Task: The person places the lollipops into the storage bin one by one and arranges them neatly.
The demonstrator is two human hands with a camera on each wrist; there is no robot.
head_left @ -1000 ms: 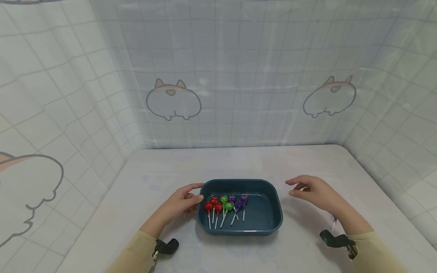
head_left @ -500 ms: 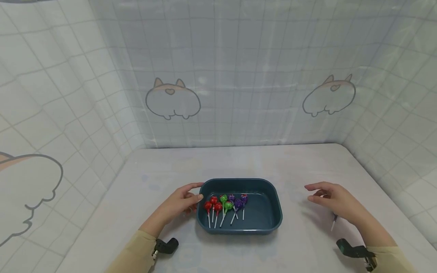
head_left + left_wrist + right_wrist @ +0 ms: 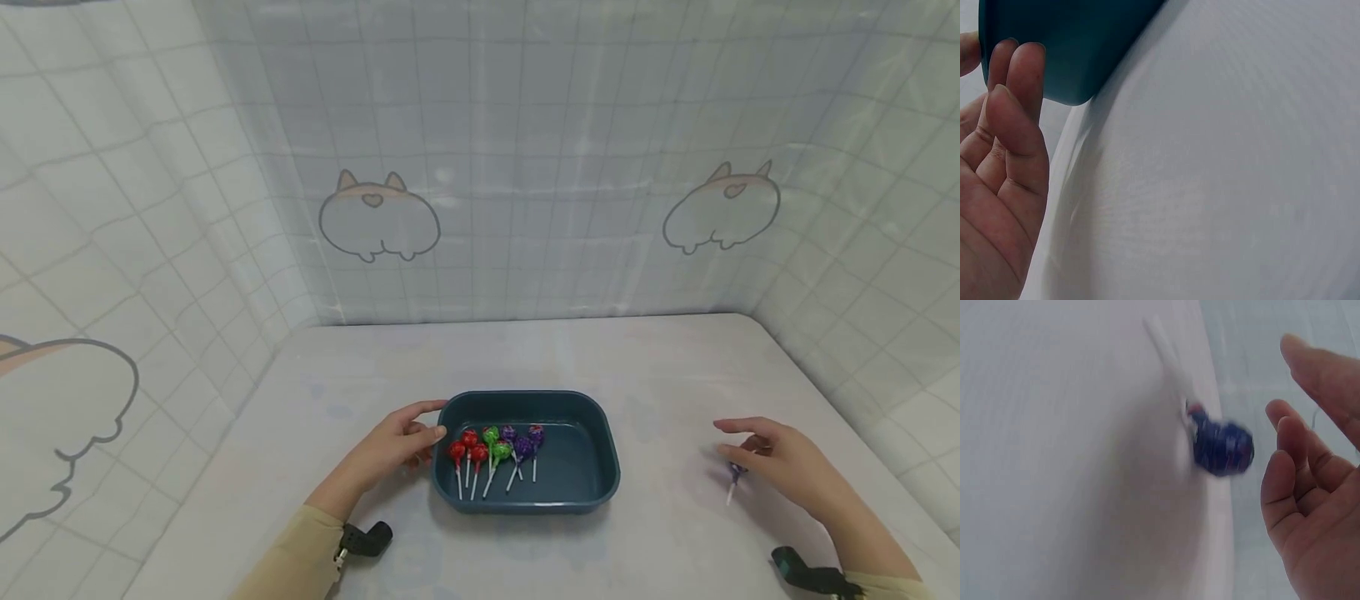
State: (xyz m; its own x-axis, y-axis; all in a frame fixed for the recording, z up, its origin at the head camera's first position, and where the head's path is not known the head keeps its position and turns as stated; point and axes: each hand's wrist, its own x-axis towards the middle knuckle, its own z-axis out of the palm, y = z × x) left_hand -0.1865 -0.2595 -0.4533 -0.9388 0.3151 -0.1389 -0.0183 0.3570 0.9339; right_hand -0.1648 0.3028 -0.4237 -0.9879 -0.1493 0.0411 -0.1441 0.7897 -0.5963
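Observation:
A dark teal tray (image 3: 577,467) stands on the table, with red lollipops (image 3: 478,452), green lollipops (image 3: 500,451) and purple lollipops (image 3: 523,447) lying in its left half. My left hand (image 3: 386,450) holds the tray's left end, thumb over the rim and fingers against the outer wall, as the left wrist view also shows. Off to the right, a single purple lollipop (image 3: 1224,449) lies on the table. My right hand (image 3: 791,462) hovers over it, thumb and fingers apart with nothing between them, partly covering the candy in the head view.
A white cloth (image 3: 645,367) covers the table. Grid-patterned curtains (image 3: 525,208) with cartoon animal drawings enclose the back and sides. Each wrist wears a black camera mount (image 3: 366,540) near a pale yellow sleeve (image 3: 288,554).
My right hand has moved right and toward me, from near the tray's right side to above the lone purple lollipop. The left hand keeps its hold on the tray.

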